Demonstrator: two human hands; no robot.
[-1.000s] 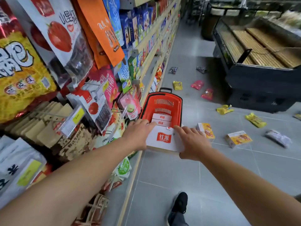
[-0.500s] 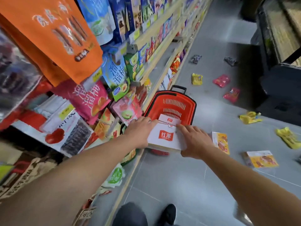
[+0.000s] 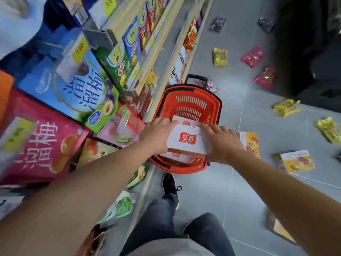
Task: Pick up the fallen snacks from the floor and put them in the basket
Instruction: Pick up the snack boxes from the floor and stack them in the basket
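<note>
Both hands are over the red basket (image 3: 188,108), which stands on the grey floor (image 3: 249,191) hard against the foot of the shelving (image 3: 158,58). Between them they hold a white box with a red logo (image 3: 189,140): the left hand (image 3: 156,134) grips its edge at nine o'clock, fingers laid over the top corner, and the right hand (image 3: 222,143) clasps the edge at three o'clock, fingers spread on the lid. The box sits level above the near half of the basket, and it hides most of what lies beneath. Only slivers of other white boxes (image 3: 177,156) peep out under it, at twelve and at six o'clock; how many are in there I cannot tell.

The right hand covers part of a yellow carton (image 3: 251,143) on the floor just beyond it. Farther out, towards three o'clock, lie another yellow carton (image 3: 297,161) and loose yellow packets (image 3: 286,108); at one o'clock are pink and red packets (image 3: 252,57) and a small yellow one (image 3: 220,56). Two dark packets (image 3: 217,24) near twelve o'clock are too blurred to name. A carton at five o'clock (image 3: 278,228) is half hidden by the right forearm.
</note>
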